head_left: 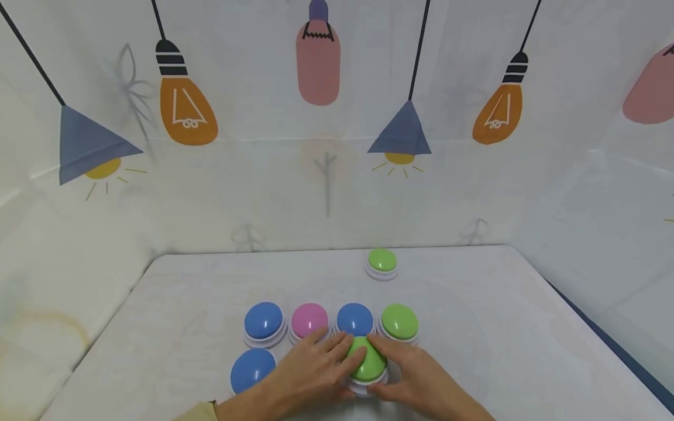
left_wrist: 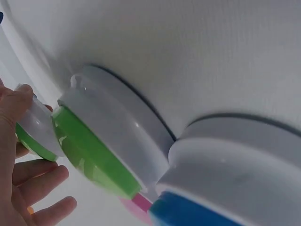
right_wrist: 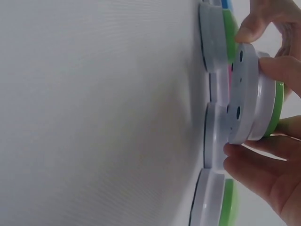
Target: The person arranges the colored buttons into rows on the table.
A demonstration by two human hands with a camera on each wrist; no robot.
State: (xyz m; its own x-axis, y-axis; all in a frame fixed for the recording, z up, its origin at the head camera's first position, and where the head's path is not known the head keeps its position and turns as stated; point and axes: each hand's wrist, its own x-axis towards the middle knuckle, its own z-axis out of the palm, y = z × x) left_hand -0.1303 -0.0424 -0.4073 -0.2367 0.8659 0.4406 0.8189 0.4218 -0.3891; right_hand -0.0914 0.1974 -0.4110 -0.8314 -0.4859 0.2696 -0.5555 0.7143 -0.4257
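Between both hands is a green-topped push button (head_left: 370, 363) with a round white base. My left hand (head_left: 310, 369) holds its left side, with a finger lying along the dome. My right hand (head_left: 423, 375) grips the right side between thumb and fingers. In the right wrist view the button's base (right_wrist: 243, 101) is tilted off the table, and holes show in its underside. Another green button (left_wrist: 94, 150) stands beside a blue button (left_wrist: 188, 212) in the left wrist view; my left hand hides that green one in the head view.
Behind the hands is a row of push buttons: blue (head_left: 263, 320), pink (head_left: 309, 319), blue (head_left: 354, 318) and green (head_left: 399, 321). Another blue button (head_left: 253, 371) sits front left. One green button (head_left: 381, 261) stands alone near the table's (head_left: 200, 286) back edge, before a printed curtain (head_left: 263, 193).
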